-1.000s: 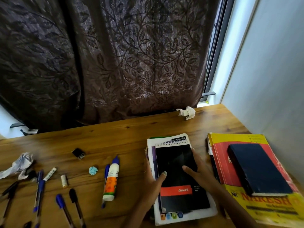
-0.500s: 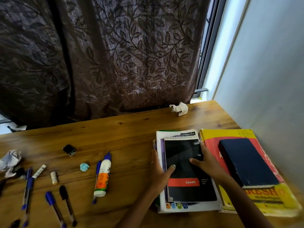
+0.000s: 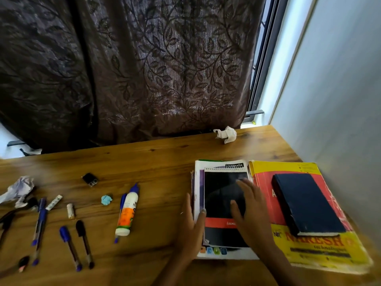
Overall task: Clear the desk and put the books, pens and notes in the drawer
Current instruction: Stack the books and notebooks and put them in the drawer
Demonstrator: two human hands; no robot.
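Nearest me, both hands are on the stack of notebooks; the left hand (image 3: 192, 228) cups the stack's left edge with its thumb laid over the cover, fingers curled down the side, while the right hand (image 3: 250, 213) lies flat and spread on the black spiral notebook (image 3: 220, 195) that tops the pile, gripping nothing. I would judge the step to be squaring the notebook stack (image 3: 224, 253) for lifting; to do it well, the left hand should slide its fingers right under the bottom book, the right should press down to stop the top pad skating off, and the edges want tapping flush before anything leaves the worktop (image 3: 156, 162); no drawer is in view, so the carry cannot be planned from here.

Just right of the stack lies one big yellow book (image 3: 321, 246) with one dark blue book (image 3: 305, 203) on it; the stack itself shows at least three covers, the exact count hidden. To the left I count one glue bottle (image 3: 126, 211) with a blue pen (image 3: 121, 215) beside it, two capped pens (image 3: 77, 246) nearer, and a further cluster of pens (image 3: 40, 221) at the left edge, too overlapped to number. Farther back: one blue scrap (image 3: 106, 200), one small dark object (image 3: 90, 179), two crumpled papers (image 3: 225, 134), one at each end.
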